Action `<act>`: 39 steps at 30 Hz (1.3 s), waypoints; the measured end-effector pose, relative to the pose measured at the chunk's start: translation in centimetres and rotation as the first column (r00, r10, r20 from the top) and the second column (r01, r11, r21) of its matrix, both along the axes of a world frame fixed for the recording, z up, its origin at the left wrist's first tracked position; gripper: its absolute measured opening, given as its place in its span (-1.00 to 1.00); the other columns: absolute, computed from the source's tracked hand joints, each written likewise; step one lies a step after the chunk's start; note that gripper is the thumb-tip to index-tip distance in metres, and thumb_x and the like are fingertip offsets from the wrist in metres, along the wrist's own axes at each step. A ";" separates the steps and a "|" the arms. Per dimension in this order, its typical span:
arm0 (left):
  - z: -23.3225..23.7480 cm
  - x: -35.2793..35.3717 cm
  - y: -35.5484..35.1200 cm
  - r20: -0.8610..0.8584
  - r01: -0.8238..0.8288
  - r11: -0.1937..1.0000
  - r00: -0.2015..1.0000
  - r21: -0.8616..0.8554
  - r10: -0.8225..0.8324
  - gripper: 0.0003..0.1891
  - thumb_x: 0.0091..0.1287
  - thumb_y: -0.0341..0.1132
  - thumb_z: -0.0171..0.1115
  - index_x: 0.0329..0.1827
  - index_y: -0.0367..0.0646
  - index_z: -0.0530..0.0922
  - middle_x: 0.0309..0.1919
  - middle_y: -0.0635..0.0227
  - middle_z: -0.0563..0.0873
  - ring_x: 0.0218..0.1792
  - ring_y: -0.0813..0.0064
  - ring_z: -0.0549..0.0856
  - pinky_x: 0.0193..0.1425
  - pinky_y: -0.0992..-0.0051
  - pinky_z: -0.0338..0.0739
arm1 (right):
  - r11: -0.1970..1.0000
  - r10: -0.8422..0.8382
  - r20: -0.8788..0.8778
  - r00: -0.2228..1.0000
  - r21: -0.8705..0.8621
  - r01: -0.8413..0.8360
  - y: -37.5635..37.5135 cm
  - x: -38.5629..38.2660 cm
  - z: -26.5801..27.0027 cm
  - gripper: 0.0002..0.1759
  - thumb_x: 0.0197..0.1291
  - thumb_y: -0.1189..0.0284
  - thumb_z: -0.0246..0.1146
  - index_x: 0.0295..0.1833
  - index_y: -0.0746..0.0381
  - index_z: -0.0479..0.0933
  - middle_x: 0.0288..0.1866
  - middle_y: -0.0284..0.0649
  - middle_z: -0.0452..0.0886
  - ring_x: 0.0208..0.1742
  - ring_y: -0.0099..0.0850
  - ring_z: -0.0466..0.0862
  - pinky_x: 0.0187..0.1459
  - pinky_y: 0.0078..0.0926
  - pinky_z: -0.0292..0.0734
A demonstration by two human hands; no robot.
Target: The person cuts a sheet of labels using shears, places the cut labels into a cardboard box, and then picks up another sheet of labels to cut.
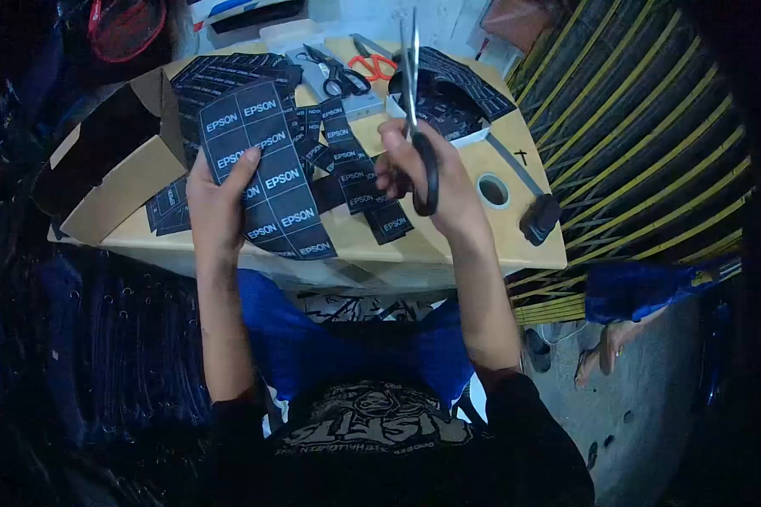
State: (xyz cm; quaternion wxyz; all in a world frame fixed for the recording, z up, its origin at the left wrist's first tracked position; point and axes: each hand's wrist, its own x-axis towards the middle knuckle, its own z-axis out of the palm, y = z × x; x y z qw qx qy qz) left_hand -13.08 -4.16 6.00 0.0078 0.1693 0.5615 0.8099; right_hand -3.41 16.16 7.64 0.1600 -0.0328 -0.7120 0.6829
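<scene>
Scissors [413, 84], blades shut and pointing away, fill the right hand [450, 184] grip, just right of the label sheet [271, 169] the left hand [216, 207] clasps.

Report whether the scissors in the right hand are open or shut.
Slightly open: the scissors show two blades parted narrowly toward their upward tips, above the right hand.

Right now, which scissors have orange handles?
The orange-handled scissors, lying farthest back on the table. The neighbouring pair and the held scissors in the right hand have black handles.
</scene>
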 end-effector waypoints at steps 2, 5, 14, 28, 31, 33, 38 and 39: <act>0.0 0.3 0.7 0.002 0.027 0.999 1.000 0.026 -0.027 -0.70 0.20 -0.43 0.26 -0.02 -0.32 0.48 -0.21 0.26 0.66 -0.28 0.58 0.64 -0.20 0.58 0.57 | 0.998 0.045 0.033 0.998 -0.045 -0.043 -1.7 0.6 -0.6 -0.62 0.23 0.25 0.21 0.02 0.29 0.40 -0.37 -0.21 0.58 -0.37 -0.49 0.63 -0.40 -0.68 0.45; 0.1 0.2 1.0 0.020 0.042 0.999 0.999 -0.006 -0.042 -0.71 0.22 -0.44 0.25 -0.03 -0.33 0.47 -0.22 0.25 0.65 -0.29 0.57 0.65 -0.22 0.58 0.58 | 0.986 0.124 0.042 0.991 -0.115 -0.118 -3.4 1.4 -2.1 -0.58 0.17 0.29 0.29 0.04 0.28 0.39 -0.37 -0.28 0.58 -0.38 -0.56 0.59 -0.40 -0.67 0.45; -3.7 1.7 0.2 0.133 0.156 0.987 0.980 -0.048 -0.148 -0.64 0.25 -0.39 0.22 0.06 -0.36 0.40 -0.23 0.22 0.64 -0.33 0.59 0.64 -0.32 0.62 0.56 | 0.986 -0.007 0.202 0.979 -0.164 0.041 -5.4 4.2 -4.5 -0.61 0.01 0.56 0.34 -0.02 0.37 0.42 -0.52 -0.30 0.52 -0.58 -0.59 0.52 -0.56 -0.65 0.40; -8.3 12.4 -2.0 0.586 0.420 0.906 0.745 -0.044 -0.317 -0.72 0.34 -0.20 0.13 -0.12 -0.27 0.48 -0.43 0.28 0.64 -0.56 0.55 0.63 -0.61 0.69 0.38 | 0.976 -0.144 0.249 0.958 -0.124 0.179 -6.7 6.5 -7.0 -0.58 0.04 0.55 0.34 0.03 0.36 0.40 -0.48 -0.33 0.51 -0.54 -0.62 0.53 -0.54 -0.68 0.41; -8.3 12.5 -1.3 0.568 0.343 0.934 0.752 0.096 -0.335 -0.79 0.34 -0.23 0.13 -0.21 -0.23 0.52 -0.45 0.31 0.64 -0.57 0.59 0.62 -0.62 0.70 0.35 | 0.973 -0.211 0.234 0.949 -0.041 0.227 -6.9 6.7 -7.4 -0.59 0.04 0.58 0.32 0.03 0.38 0.41 -0.51 -0.32 0.52 -0.53 -0.63 0.50 -0.51 -0.65 0.40; -8.0 12.3 -1.1 0.576 0.305 0.946 0.755 0.114 -0.313 -0.81 0.34 -0.26 0.12 -0.25 -0.22 0.53 -0.45 0.31 0.65 -0.57 0.61 0.61 -0.62 0.70 0.35 | 0.971 -0.224 0.224 0.949 -0.035 0.237 -6.6 6.9 -7.6 -0.59 0.05 0.55 0.34 0.03 0.37 0.41 -0.50 -0.32 0.52 -0.53 -0.64 0.49 -0.51 -0.67 0.39; -8.3 11.8 -0.6 0.551 0.251 0.967 0.815 -0.053 -0.181 -0.80 0.28 -0.32 0.21 -0.46 -0.25 0.55 -0.55 0.28 0.65 -0.66 0.61 0.58 -0.64 0.67 0.33 | 0.972 -0.212 0.234 0.949 -0.051 0.230 -6.0 7.6 -7.2 -0.59 0.05 0.50 0.36 -0.01 0.39 0.41 -0.47 -0.31 0.53 -0.55 -0.63 0.48 -0.53 -0.68 0.37; -8.2 11.7 -0.6 0.555 0.254 0.966 0.811 -0.052 -0.183 -0.80 0.28 -0.32 0.21 -0.46 -0.25 0.55 -0.55 0.28 0.65 -0.66 0.61 0.58 -0.64 0.67 0.33 | 0.972 -0.223 0.251 0.942 -0.010 0.233 -5.9 7.7 -6.9 -0.59 0.05 0.48 0.37 -0.03 0.40 0.41 -0.46 -0.31 0.53 -0.56 -0.63 0.48 -0.54 -0.69 0.36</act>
